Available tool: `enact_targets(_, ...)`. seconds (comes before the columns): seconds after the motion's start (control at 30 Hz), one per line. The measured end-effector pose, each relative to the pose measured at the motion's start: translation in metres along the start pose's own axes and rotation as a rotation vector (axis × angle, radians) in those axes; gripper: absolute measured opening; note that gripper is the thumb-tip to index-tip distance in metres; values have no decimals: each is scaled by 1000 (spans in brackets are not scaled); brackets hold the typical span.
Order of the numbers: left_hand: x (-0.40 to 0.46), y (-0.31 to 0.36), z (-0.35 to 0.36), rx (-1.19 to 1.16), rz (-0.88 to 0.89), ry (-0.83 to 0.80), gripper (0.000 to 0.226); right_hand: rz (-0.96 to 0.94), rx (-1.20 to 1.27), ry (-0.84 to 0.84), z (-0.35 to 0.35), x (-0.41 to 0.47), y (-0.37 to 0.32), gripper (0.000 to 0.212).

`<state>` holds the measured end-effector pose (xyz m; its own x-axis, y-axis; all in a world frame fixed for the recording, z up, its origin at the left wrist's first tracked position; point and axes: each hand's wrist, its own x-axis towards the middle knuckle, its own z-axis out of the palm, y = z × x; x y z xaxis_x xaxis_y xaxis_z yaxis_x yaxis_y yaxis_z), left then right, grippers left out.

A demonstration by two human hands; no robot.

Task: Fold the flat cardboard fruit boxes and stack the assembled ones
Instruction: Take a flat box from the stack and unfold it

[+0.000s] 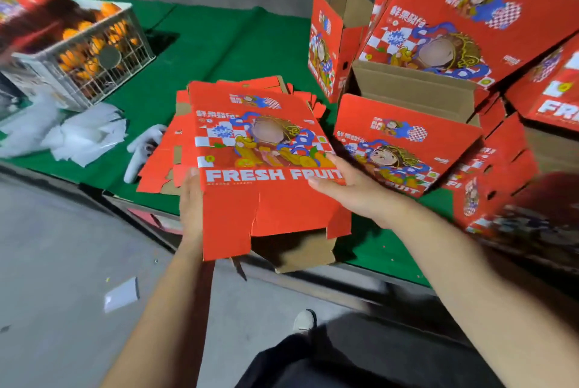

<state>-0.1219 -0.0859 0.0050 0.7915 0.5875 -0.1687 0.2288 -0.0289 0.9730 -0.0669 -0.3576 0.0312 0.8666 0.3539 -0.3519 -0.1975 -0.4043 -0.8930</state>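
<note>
Just then I had one flat fruit box (266,149) between my two hands, raised above the near edge of the green table (225,39). My left hand (191,199) gripped its left edge, the thumb lying on the printed face beside the words FRESH FRUIT and the other fingers hidden underneath. My right hand (354,190) lay along the right edge with its fingers straight and flat against the card, curled round nothing. The box's bottom flaps hung down toward me past the table edge, the brown inner side showing beneath them.

Under it lay the pile of flat boxes (163,165), fanned out on the green cloth. To my right the assembled boxes (438,52) stood heaped, some open with brown insides showing, some tilted against one another; one of them (404,143) sat just beside my right hand. At the far left a white wire crate (94,52) held oranges, with white foam sheets (84,136) in front of it and a white glove (141,152) touching the pile's left side. My shoe (304,321) showed on the grey floor below, and a scrap of white paper (121,293) lay to its left.
</note>
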Motion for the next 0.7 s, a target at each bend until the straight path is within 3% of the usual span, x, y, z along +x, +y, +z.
enact_targets(0.07, -9, 7, 7, -81, 121, 117, 40, -50, -26, 99, -7, -1, -2, 77)
enact_targets(0.13, -27, 20, 14, -143, 173, 84, 37, -94, -60, 222, -15, -3, -5, 74)
enact_targets(0.2, -37, 25, 18, -310, -4, -156, 47, -101, -152, 182, -28, -9, -5, 86)
enact_targets(0.3, -47, 27, 19, -413, -273, -452, 58, -78, -522, -38, -46, -26, 1, 116)
enact_targets(0.4, -64, 24, 28, -307, -421, -542, 42, -142, -833, 67, -60, -35, 1, 121)
enact_targets(0.6, -110, 18, 53, -256, -606, -712, 65, -253, -1106, 343, -96, -27, -38, 92)
enact_targets(0.7, -115, 15, 59, 66, -470, -737, 81, -185, -1245, 513, -107, -23, -56, 87)
